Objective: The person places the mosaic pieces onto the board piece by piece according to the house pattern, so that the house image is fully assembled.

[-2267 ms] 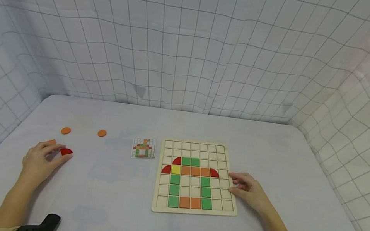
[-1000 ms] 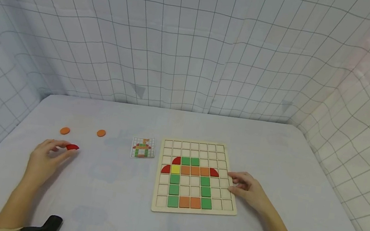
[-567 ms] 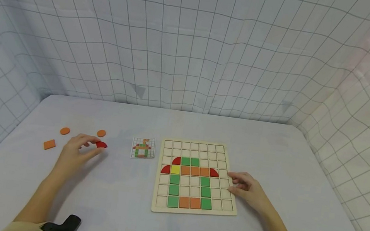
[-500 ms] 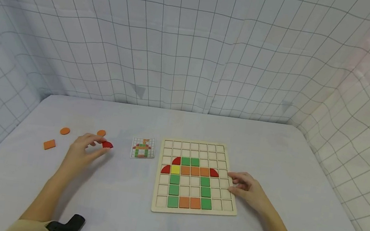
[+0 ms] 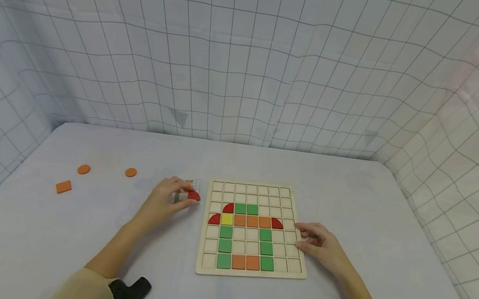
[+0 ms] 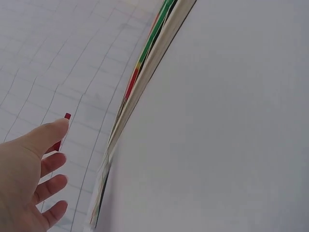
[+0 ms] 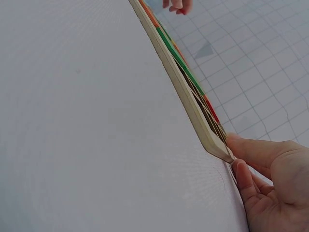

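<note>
Between thumb and fingers, my left hand (image 5: 166, 199) pinches a red quarter-circle tile (image 5: 194, 195). It overlaps the small printed pattern card (image 5: 196, 184) left of the board, covering much of that card in the head view. In the left wrist view, the red tile (image 6: 67, 116) pokes out past the thumb. A pale wooden grid board (image 5: 261, 191) carries green, orange, yellow and red tiles set in its cells. At its right edge, my right hand (image 5: 322, 246) holds on with thumb and fingertips; the right wrist view shows that hand (image 7: 270, 179) by the near corner.
Two orange round tiles, one at the far left (image 5: 84, 169) and one nearer the card (image 5: 130, 172), lie on the white-covered table (image 5: 158, 285). An orange square tile (image 5: 64, 187) lies at the left. A grid-lined white curtain (image 5: 250, 70) encloses the back and sides.
My left hand has picked up the red quarter-circle tile at the left and carried it right, over the card. The orange square came into full view. My right hand stays at the board's edge.
</note>
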Motion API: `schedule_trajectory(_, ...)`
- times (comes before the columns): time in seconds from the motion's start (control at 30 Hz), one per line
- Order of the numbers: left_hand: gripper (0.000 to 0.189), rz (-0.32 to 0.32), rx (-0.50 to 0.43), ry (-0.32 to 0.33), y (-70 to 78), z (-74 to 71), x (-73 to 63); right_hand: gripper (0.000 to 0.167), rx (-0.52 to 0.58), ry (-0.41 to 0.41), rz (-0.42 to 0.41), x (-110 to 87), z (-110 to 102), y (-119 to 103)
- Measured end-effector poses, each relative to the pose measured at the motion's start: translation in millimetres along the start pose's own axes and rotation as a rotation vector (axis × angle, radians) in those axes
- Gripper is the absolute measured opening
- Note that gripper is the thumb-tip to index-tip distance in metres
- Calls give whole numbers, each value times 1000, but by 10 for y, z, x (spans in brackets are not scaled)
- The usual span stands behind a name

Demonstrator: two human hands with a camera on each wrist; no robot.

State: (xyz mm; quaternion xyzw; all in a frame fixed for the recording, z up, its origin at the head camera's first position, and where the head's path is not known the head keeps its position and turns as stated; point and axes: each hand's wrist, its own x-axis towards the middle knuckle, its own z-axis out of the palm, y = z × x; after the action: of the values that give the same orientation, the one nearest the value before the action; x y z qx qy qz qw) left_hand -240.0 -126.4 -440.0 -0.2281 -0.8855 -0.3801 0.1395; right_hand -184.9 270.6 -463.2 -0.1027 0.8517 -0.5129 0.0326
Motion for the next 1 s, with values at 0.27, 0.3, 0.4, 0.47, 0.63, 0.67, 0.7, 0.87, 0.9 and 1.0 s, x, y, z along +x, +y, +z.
schedule_trajectory(0.27,24,114,-50,-48,196,332,139,44,12,1,-23,-5,-1,-14)
schedule_trajectory(0.3,24,128,-50,-54,216,369,149,44,12,1,-24,-6,-1,-16)
schedule_trajectory(0.4,23,167,-60,-75,272,472,175,44,11,1,-28,-9,-1,-20)
schedule_trajectory(0.47,22,179,-47,-87,314,533,191,44,6,0,-37,-11,-1,-20)
schedule_trajectory(0.63,26,165,-23,-141,417,668,236,44,-6,1,-57,-15,-6,-18)
schedule_trajectory(0.67,27,157,-24,-154,429,696,245,44,-6,0,-58,-15,-8,-17)
schedule_trajectory(0.7,27,151,-27,-165,442,722,256,44,-6,-1,-54,-16,-9,-17)
schedule_trajectory(0.87,30,153,-35,-187,499,841,313,44,-8,-7,-52,-11,-9,-12)
schedule_trajectory(0.9,30,161,-28,-188,511,863,325,44,-10,-6,-52,-11,-8,-12)
schedule_trajectory(1.0,30,198,1,-184,538,935,362,44,-5,-4,-50,-13,-7,-13)
